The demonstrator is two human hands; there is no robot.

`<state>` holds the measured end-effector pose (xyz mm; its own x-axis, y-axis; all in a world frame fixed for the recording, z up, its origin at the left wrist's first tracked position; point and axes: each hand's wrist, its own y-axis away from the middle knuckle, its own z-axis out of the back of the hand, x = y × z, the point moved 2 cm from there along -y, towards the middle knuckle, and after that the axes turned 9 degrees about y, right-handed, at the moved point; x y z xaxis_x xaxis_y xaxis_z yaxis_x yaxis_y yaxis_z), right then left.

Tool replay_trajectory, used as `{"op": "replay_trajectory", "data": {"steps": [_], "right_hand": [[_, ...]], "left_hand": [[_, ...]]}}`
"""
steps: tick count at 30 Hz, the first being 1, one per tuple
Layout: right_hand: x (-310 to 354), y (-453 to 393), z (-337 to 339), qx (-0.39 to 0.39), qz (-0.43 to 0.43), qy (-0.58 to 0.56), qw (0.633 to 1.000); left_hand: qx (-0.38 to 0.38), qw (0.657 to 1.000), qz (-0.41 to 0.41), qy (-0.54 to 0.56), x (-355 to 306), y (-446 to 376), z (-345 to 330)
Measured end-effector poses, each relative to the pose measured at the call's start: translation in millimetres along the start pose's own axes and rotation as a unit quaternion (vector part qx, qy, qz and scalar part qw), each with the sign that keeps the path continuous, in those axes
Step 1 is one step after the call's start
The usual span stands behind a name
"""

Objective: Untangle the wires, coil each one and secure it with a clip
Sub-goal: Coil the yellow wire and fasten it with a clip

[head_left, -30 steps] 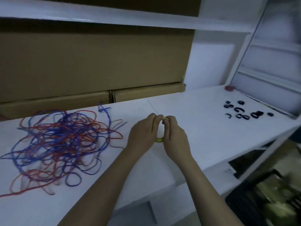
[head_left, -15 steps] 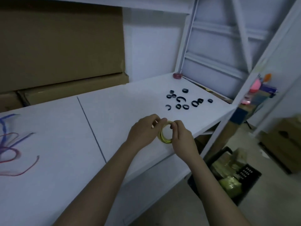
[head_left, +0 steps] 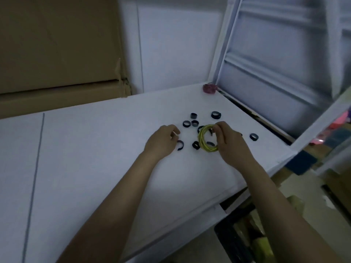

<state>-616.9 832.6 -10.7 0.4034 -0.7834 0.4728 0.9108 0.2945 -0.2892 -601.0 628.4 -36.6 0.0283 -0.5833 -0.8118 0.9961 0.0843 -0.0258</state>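
Note:
My right hand (head_left: 231,147) pinches a coiled yellow-green wire (head_left: 201,141) at its top and holds it upright over the white table (head_left: 95,158). Several black clips lie around it, among them one at the back (head_left: 216,115) and one at the right (head_left: 253,137). My left hand (head_left: 161,143) hovers to the left of the coil with its fingers loosely curled. It holds nothing I can see. An open black clip (head_left: 180,145) lies right beside its fingertips. The tangled wires are out of view.
A small reddish coil (head_left: 209,88) sits at the table's back right corner. Cardboard boxes (head_left: 57,54) stand behind the table at the left. A white frame (head_left: 228,44) rises at the right edge. A black crate (head_left: 226,242) stands on the floor below.
The view has swung right, off the tangled wires and onto the clips. My left hand has let go of the coil and moved left beside a clip; my right hand carried the coil over the clips.

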Motion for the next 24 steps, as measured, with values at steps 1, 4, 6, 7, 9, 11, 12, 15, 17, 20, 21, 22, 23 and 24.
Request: {"op": "replay_trajectory", "data": {"steps": [1,4,6,7,9,11,12,15,17,20,21,22,23,24], "right_hand": [[-5,-8,1,0.003,0.011,-0.002,1.0],[-16,-36,-4,0.032,0.047,-0.002,0.998],[-18,-56,-9,0.069,0.077,0.005,0.995],[-17,-66,-12,0.089,0.092,0.001,0.992],[-17,-83,-18,0.123,0.13,-0.013,0.984],[-18,-98,-21,0.142,0.167,-0.035,0.975],[-19,-105,-21,0.151,0.181,-0.053,0.97],[-23,-125,-17,0.172,0.212,-0.099,0.957],[-26,-136,-15,0.182,0.236,-0.127,0.946],[-29,-146,-16,0.2,0.268,-0.164,0.928],[-29,-148,-18,0.203,0.279,-0.171,0.923],[-30,-150,-20,0.206,0.287,-0.175,0.919],[-31,-152,-21,0.209,0.295,-0.179,0.915],[-31,-153,-22,0.209,0.302,-0.183,0.912]], "left_hand": [[0.014,1.0,0.004,-0.007,2,-5,-2],[0.042,0.998,0.013,-0.045,4,-16,-6],[0.038,0.997,0.014,-0.071,2,-19,-6],[0.032,0.996,0.018,-0.077,1,-21,-7],[0.007,0.996,0.034,-0.088,-3,-22,-9],[-0.031,0.994,0.064,-0.078,-9,-23,-12],[-0.057,0.994,0.076,-0.061,-12,-24,-13],[-0.136,0.987,0.082,-0.029,-28,-30,-16],[-0.189,0.979,0.079,-0.022,-40,-35,-19],[-0.251,0.964,0.082,-0.012,-51,-43,-22],[-0.264,0.961,0.086,-0.015,-53,-45,-24],[-0.275,0.957,0.089,-0.019,-54,-48,-25],[-0.284,0.954,0.092,-0.024,-54,-50,-26],[-0.293,0.951,0.094,-0.027,-55,-53,-27]]}}
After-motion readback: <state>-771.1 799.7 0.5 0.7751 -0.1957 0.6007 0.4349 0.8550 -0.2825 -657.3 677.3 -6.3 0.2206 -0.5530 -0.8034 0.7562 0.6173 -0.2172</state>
